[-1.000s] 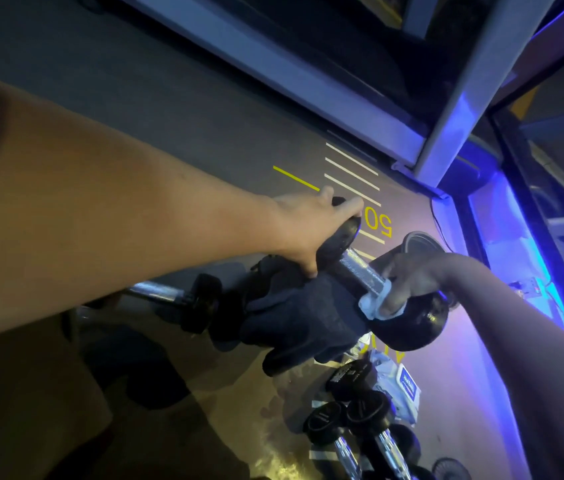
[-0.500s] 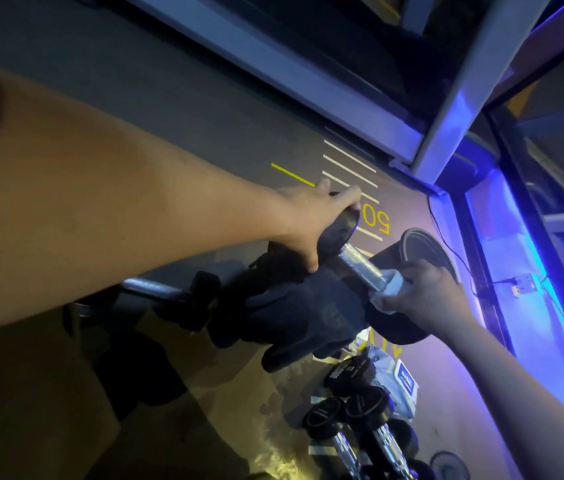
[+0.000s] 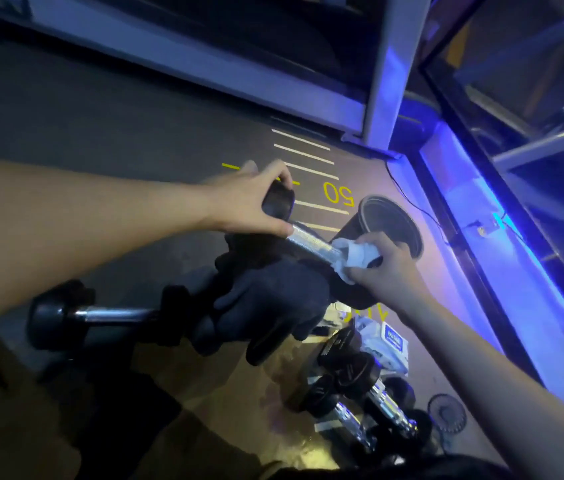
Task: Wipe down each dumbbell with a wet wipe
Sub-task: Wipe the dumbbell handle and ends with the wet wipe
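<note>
Four dumbbells in view; one held up at frame centre, being wiped.

Black-headed dumbbell with chrome handle [image 3: 311,241]: left hand [image 3: 249,202] grips its upper head, right hand [image 3: 382,268] clenches a white wet wipe [image 3: 355,256] around the handle. One dumbbell [image 3: 100,315] lies lower left, two [image 3: 360,396] lower right beside a white wipes packet [image 3: 389,341], label unreadable. Yellow floor marking [image 3: 339,195] reads "50".
</note>
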The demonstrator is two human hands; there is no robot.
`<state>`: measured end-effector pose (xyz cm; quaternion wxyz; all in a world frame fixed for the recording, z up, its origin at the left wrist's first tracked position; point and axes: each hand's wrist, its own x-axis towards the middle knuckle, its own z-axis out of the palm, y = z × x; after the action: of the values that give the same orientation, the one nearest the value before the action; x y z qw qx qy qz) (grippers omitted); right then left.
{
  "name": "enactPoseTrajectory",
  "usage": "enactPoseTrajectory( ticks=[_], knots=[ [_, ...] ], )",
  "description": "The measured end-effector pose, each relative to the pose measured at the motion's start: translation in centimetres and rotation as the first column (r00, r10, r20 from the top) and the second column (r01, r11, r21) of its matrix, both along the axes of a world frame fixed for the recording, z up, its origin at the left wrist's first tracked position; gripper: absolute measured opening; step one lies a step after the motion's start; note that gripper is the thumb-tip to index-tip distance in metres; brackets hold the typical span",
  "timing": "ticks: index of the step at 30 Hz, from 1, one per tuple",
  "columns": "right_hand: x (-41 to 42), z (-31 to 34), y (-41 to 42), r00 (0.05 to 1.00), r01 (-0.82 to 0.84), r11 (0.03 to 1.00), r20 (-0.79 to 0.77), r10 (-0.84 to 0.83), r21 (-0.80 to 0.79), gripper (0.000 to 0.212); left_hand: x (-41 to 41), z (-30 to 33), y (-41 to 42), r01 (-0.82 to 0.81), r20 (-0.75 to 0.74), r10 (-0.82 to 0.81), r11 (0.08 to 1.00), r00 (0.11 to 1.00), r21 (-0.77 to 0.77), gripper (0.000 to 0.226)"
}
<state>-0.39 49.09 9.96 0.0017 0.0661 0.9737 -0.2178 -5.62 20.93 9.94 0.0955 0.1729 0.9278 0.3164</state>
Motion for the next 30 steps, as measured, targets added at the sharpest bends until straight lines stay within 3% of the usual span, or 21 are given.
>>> enactPoseTrajectory(
  ticks=[5,12,18,25,30],
  knots=[
    [-0.5,0.9,0.5,0.997,0.019,0.996,0.077,-0.012,-0.086,0.046,-0.3,1.3,0.5,0.003,0.086,0.004,0.997,0.996,-0.078,0.070],
    [-0.1,1.6,0.2,0.985,0.091,0.988,0.159,-0.071,-0.126,0.056,0.0,1.7,1.4,-0.004,0.074,0.019,0.982,0.997,-0.191,0.081],
    [-0.2,1.6,-0.3,0.981,0.095,0.995,0.173,-0.090,-0.020,0.067,0.4,1.6,1.8,-0.057,0.137,0.069,0.994,0.988,-0.088,0.088],
    [0.4,-0.3,-0.3,0.990,0.133,0.991,0.046,-0.133,0.005,0.066,1.0,0.2,2.3,-0.158,0.041,0.160,0.987,0.986,-0.043,0.069],
    [1.3,-1.5,-0.5,0.990,0.143,0.987,-0.009,-0.144,-0.072,0.069,2.0,0.0,2.4,-0.214,0.085,0.207,0.974,0.975,0.076,0.069]
  ],
)
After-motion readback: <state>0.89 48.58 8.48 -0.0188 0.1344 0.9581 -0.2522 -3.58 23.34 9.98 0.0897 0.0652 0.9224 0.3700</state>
